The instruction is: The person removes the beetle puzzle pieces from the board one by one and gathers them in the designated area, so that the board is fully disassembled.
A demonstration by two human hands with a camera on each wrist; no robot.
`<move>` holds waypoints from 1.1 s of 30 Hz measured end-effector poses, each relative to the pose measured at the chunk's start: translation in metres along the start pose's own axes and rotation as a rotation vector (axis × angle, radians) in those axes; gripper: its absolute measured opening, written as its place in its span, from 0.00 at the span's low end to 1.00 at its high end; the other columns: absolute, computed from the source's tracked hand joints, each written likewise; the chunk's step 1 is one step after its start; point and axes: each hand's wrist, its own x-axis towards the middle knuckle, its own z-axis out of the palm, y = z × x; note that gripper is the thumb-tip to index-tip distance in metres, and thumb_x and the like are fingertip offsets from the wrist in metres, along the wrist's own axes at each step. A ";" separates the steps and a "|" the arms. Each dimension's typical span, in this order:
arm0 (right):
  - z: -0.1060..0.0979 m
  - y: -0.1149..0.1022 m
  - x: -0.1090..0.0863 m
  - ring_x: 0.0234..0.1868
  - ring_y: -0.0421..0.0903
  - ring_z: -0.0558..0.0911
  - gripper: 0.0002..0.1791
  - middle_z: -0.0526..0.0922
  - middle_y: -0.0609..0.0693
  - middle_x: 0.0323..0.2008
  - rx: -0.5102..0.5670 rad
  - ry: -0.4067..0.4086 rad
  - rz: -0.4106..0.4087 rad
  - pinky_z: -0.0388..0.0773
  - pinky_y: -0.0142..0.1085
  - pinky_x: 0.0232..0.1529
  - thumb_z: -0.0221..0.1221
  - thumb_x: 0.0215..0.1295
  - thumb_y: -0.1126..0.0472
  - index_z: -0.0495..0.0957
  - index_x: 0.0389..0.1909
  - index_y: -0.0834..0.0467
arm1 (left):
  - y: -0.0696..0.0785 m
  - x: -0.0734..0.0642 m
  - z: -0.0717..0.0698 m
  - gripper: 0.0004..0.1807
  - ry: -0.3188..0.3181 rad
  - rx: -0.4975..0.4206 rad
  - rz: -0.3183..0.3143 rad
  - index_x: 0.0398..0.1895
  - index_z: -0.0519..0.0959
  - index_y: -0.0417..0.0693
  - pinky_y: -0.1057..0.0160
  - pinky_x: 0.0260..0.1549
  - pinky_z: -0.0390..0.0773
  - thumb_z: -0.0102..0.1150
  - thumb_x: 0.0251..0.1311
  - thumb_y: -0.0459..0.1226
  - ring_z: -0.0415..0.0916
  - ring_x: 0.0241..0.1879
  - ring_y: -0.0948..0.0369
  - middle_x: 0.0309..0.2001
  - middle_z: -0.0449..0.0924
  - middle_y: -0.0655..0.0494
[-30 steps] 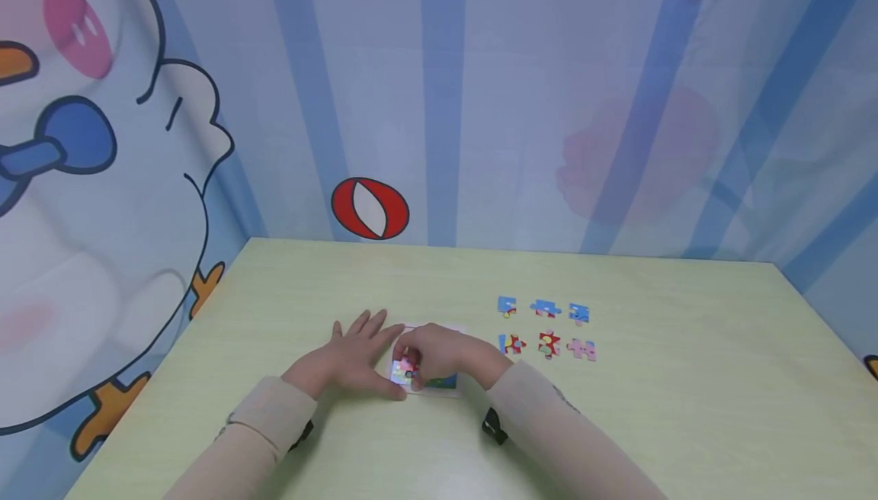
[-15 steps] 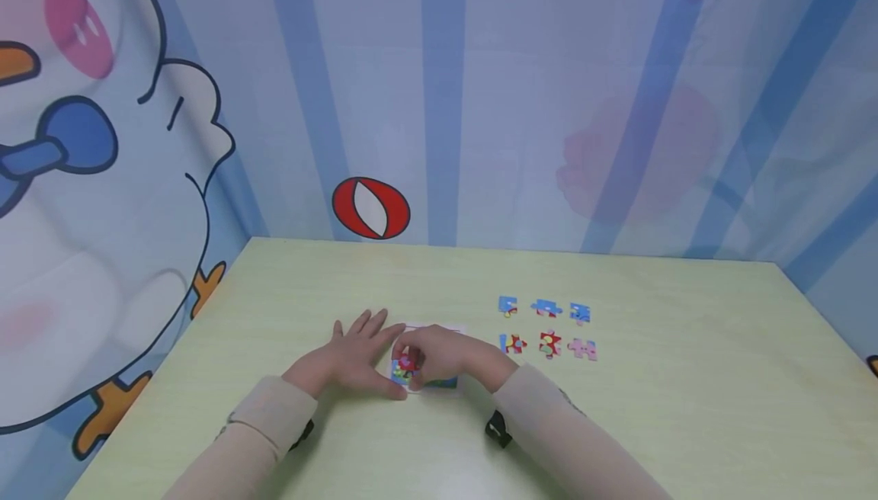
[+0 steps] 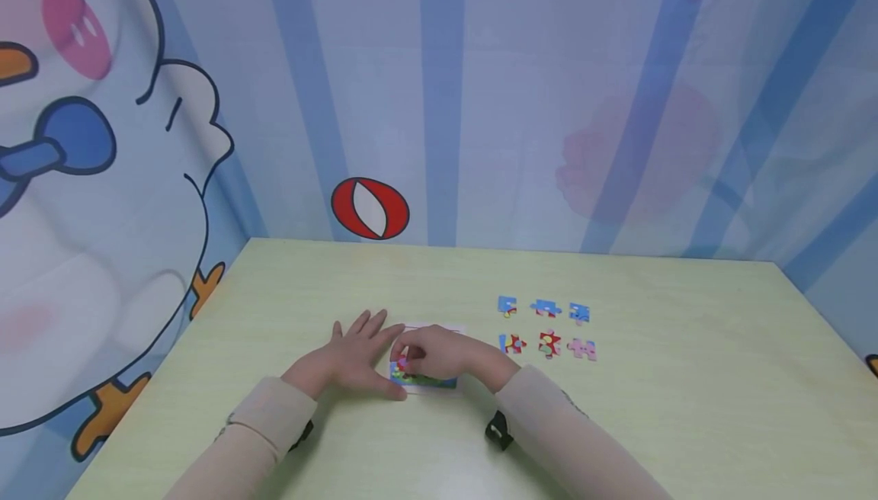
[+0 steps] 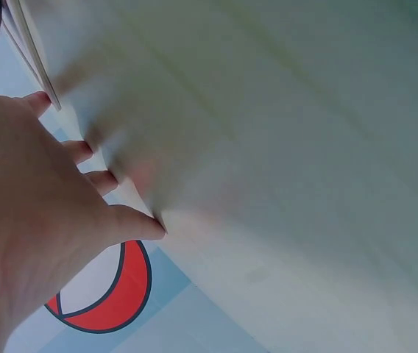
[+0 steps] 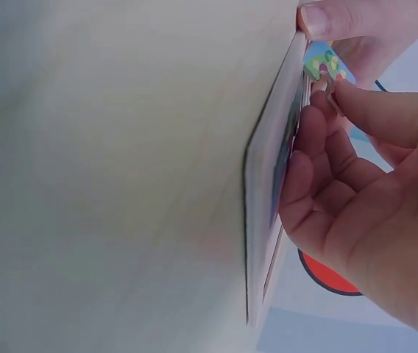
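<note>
A puzzle board (image 3: 439, 383) with a pale border and a coloured picture lies on the table in front of me. My left hand (image 3: 353, 363) is spread beside the board's left edge, thumb and index finger touching its corners. In the left wrist view, the left hand (image 4: 47, 198) has its fingertips down on the tabletop. My right hand (image 3: 435, 351) is over the board, covering much of it. In the right wrist view, the right hand (image 5: 363, 169) pinches a tilted puzzle piece (image 5: 319, 60) between thumb and finger, at the board's left end near the left thumb.
Several loose puzzle pieces lie in two rows right of the board, among them a pink piece (image 3: 582, 348) and a red one (image 3: 549, 344). The pale table (image 3: 658, 378) ends at a striped blue curtain (image 3: 507, 104) with printed figures.
The puzzle piece at the board's left side has changed its tilt, losing its glare. More of the board's lower edge shows as the right fingers shift slightly upward. The left hand stays put.
</note>
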 end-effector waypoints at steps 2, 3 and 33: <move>0.000 0.000 0.000 0.31 0.37 0.74 0.08 0.77 0.42 0.29 0.008 0.005 -0.006 0.72 0.31 0.40 0.56 0.69 0.64 0.79 0.45 0.51 | 0.000 0.000 0.000 0.58 0.000 -0.002 0.000 0.76 0.53 0.56 0.24 0.60 0.36 0.63 0.43 0.68 0.33 0.75 0.40 0.77 0.40 0.45; 0.000 0.001 -0.001 0.31 0.37 0.74 0.08 0.77 0.42 0.29 0.013 0.009 -0.009 0.72 0.31 0.40 0.56 0.69 0.64 0.79 0.45 0.51 | 0.000 0.000 0.000 0.58 -0.001 -0.003 0.000 0.76 0.53 0.56 0.24 0.60 0.36 0.63 0.43 0.68 0.33 0.75 0.40 0.77 0.40 0.45; -0.032 0.037 -0.078 0.31 0.43 0.76 0.10 0.79 0.45 0.31 0.164 0.117 0.028 0.75 0.33 0.34 0.55 0.68 0.68 0.80 0.45 0.56 | 0.003 -0.002 0.001 0.57 0.020 -0.014 -0.008 0.75 0.54 0.55 0.26 0.63 0.36 0.64 0.43 0.66 0.34 0.75 0.42 0.77 0.41 0.45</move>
